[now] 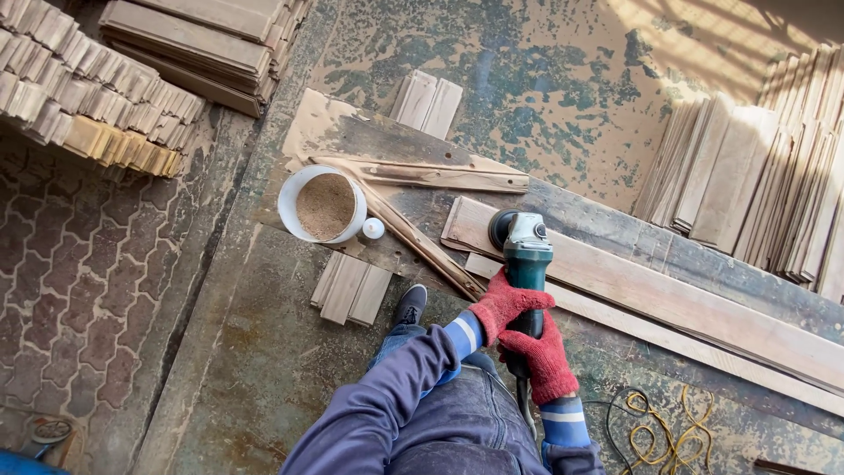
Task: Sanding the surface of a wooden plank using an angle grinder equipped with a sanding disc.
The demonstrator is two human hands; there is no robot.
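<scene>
the floor [264, 352] carries a long plank [668, 299]. on the plank's left end sits a green grinder [526, 255], its disc on the wood. left hand [505, 303] and right hand [545, 361], both in red gloves, are clamped on the grinder's body. left of the plank stands a white bucket [294, 189] of sawdust, a small white cap [374, 229] beside it.

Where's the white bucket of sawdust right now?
In the head view, the white bucket stands left of centre on the floor, left of the angle grinder, with a small white cap just to its right and short boards below it.
</scene>
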